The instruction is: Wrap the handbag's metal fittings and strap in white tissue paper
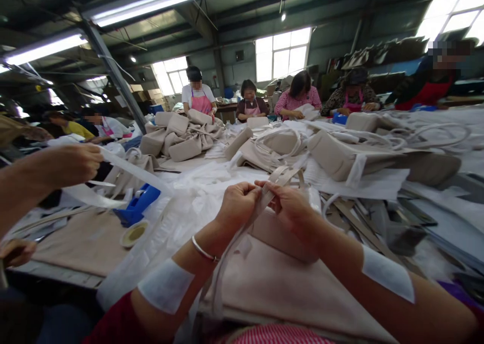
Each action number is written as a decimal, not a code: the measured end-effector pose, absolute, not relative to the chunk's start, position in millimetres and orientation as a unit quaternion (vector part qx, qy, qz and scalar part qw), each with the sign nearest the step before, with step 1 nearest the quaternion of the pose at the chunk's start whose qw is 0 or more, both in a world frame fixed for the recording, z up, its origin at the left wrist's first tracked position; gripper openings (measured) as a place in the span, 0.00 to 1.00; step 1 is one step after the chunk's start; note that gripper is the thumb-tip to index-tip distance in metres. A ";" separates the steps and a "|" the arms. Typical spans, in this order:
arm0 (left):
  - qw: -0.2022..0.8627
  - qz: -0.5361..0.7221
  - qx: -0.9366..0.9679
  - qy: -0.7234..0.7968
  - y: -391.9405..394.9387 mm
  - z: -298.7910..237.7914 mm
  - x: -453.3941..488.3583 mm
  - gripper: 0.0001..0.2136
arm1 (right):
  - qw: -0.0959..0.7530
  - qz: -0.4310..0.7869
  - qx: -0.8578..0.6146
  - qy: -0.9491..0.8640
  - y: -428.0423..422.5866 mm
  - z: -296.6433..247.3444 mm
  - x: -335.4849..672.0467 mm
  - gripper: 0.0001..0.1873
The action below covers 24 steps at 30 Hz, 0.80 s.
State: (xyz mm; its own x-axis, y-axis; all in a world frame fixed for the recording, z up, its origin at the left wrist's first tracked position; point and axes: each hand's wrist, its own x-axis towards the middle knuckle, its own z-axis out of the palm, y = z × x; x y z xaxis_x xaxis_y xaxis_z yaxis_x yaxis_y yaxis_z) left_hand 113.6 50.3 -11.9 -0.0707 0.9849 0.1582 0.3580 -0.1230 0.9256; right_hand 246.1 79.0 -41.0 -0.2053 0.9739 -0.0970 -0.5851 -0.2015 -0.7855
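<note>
My left hand (237, 204) and my right hand (291, 207) are both closed in a pinch on the pale strap (278, 178) of a beige bag (287, 278) that lies in front of me. The strap runs between my fingers and loops down past my left wrist, which wears a thin bracelet. White patches sit on both my forearms. The bag's flat beige body spreads under my arms toward the near table edge.
A co-worker's hand (71, 163) at left holds a white strip. A blue tape dispenser (136, 206) and a tape roll (133, 234) lie at left. Piles of beige bags (181, 137) and white wrapping cover the table. Several people in aprons work at the far side.
</note>
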 end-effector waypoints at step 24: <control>0.316 0.384 0.633 0.593 78.2 -25.0 128.1 0.11 | 0.527 0.727 -0.374 -0.231 127.0 -53.3 264.6 0.05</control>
